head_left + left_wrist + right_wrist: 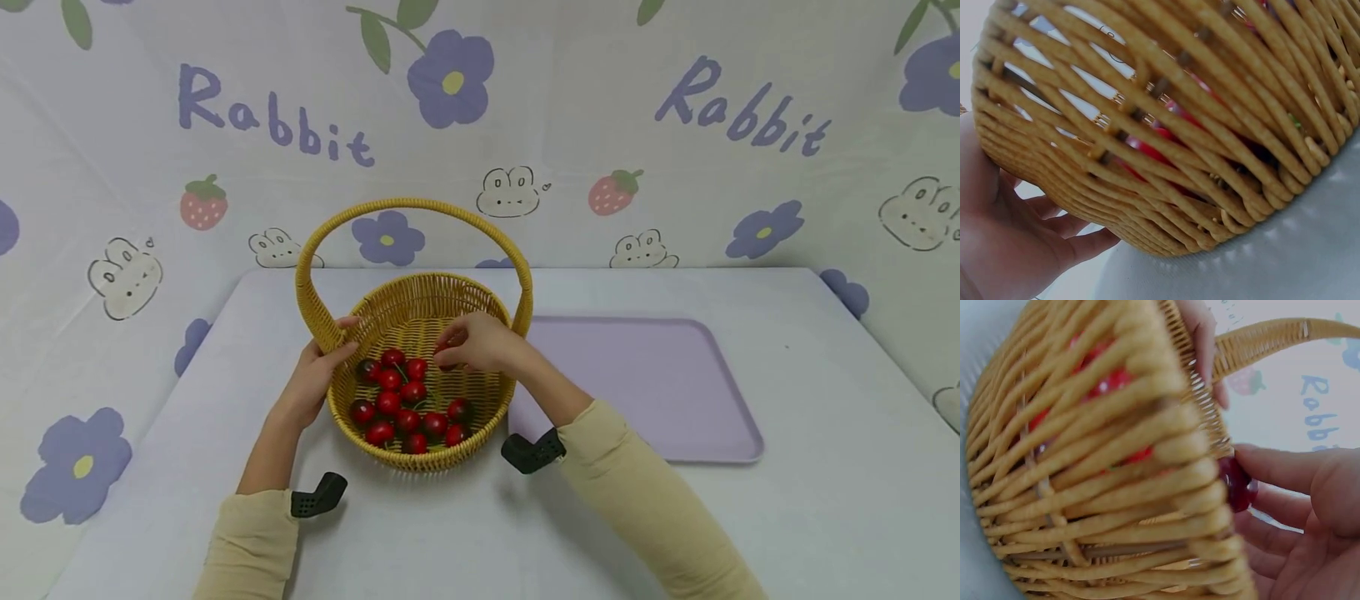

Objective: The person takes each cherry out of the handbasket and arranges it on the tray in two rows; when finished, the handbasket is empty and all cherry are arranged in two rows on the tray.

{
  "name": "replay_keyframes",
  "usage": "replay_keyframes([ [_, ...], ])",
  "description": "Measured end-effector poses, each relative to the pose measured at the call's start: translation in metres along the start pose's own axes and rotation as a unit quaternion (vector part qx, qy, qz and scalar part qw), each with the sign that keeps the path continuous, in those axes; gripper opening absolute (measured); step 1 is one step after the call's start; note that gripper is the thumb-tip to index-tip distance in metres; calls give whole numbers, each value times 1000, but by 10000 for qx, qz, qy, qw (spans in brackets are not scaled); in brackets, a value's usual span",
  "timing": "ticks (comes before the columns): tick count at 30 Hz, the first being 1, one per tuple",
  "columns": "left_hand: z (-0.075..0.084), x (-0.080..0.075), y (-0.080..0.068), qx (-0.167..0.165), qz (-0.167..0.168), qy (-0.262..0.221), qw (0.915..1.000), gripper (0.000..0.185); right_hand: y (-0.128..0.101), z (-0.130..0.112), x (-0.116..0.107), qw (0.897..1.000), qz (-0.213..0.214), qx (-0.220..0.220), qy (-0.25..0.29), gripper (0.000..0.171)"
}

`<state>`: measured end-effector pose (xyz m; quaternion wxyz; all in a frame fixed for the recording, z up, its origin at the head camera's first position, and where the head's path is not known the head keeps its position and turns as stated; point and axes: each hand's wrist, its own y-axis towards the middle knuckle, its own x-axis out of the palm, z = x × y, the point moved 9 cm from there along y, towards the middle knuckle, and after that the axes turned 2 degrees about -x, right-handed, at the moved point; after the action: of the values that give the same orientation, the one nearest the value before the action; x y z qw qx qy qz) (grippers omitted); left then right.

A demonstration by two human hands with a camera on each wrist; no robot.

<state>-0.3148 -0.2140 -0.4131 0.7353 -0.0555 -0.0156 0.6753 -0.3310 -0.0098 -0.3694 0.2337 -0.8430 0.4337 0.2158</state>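
A yellow wicker basket (420,458) with a tall arched handle stands on the table, seen from above in the head view. Several dark red cherries (388,403) lie on its floor, mostly in the near and left part. My left hand (309,379) grips the basket's left side at the foot of the handle, thumb toward the inside. In the left wrist view its fingers (1091,244) reach along the outer wicker wall. Over the basket's right half, my right hand (483,342) pinches a cherry (1238,484) between thumb and fingers, above the other cherries.
A pale purple tray (723,392) lies flat to the right of the basket, its left edge partly behind the basket and right forearm. A white cloth covers the table (810,517). Behind it hangs a printed curtain (570,100) with rabbits, flowers and strawberries.
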Motion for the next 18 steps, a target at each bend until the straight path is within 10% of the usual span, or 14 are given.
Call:
replay_keyframes([
  [18, -2, 0, 1, 147, -36, 29, 9999, 47, -64, 4, -24, 9907, -1080, -776, 286, 32],
])
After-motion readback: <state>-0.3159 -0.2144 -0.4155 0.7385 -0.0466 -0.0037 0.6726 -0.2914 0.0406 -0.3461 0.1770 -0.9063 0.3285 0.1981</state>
